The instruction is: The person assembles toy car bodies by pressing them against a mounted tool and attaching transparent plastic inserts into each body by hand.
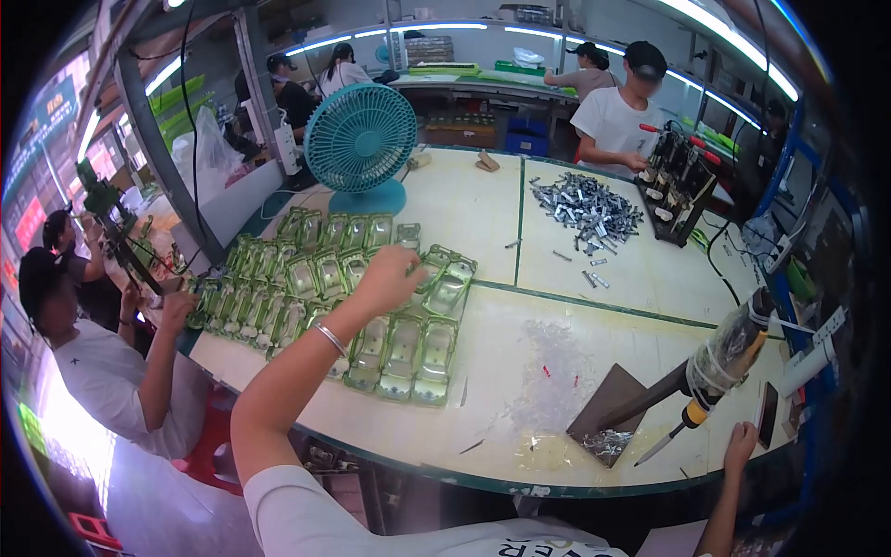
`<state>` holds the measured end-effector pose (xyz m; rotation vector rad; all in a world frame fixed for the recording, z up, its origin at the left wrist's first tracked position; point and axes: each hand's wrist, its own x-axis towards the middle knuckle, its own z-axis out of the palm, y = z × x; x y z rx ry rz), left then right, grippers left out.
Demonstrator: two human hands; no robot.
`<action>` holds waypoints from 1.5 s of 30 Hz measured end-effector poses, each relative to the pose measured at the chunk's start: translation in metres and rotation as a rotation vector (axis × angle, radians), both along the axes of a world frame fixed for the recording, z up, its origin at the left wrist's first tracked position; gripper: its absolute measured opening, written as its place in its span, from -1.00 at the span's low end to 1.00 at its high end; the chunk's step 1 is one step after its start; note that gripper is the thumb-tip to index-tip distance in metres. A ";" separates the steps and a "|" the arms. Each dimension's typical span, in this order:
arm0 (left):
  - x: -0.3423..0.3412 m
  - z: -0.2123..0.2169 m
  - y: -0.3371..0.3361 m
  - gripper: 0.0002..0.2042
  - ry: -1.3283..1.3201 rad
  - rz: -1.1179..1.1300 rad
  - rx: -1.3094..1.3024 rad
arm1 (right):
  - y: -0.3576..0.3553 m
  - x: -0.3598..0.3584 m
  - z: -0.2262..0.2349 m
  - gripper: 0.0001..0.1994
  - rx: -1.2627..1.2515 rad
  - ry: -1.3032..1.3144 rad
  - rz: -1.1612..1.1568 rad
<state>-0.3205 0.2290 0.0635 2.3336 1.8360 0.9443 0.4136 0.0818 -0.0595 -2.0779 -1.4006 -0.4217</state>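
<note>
My left hand (392, 278), with a silver bangle on its wrist, is over rows of clear green plastic shells (401, 357). Its fingers are curled together beside a shell (450, 286) at the right end of a row; what they pinch, if anything, is hidden. My right hand (740, 447) lies on the table's right edge with nothing visible in it, close to a dark flat object (768, 415). Between my hands a power screwdriver (698, 401) with a yellow collar leans on a stand above a dark block (608, 408) with small silver pieces.
Small clear parts (548, 376) are scattered mid-table. Beyond them lies a heap of grey metal parts (587, 209). A teal fan (360, 139) stands at the back. A co-worker (617, 125) sits by a black fixture (677, 181); another person (121, 371) sits at left.
</note>
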 end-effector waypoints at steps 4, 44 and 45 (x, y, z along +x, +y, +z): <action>0.044 -0.013 -0.017 -0.77 0.244 -0.029 -0.062 | -0.001 -0.006 0.003 -0.76 -0.003 0.029 0.003; 0.160 0.033 -0.196 -0.94 -1.080 -0.003 -0.634 | -0.097 -0.134 0.049 -0.82 0.419 0.554 0.599; 0.163 0.023 -0.221 -0.92 -1.183 -0.009 -0.746 | -0.109 -0.169 0.070 -0.80 0.285 0.554 0.803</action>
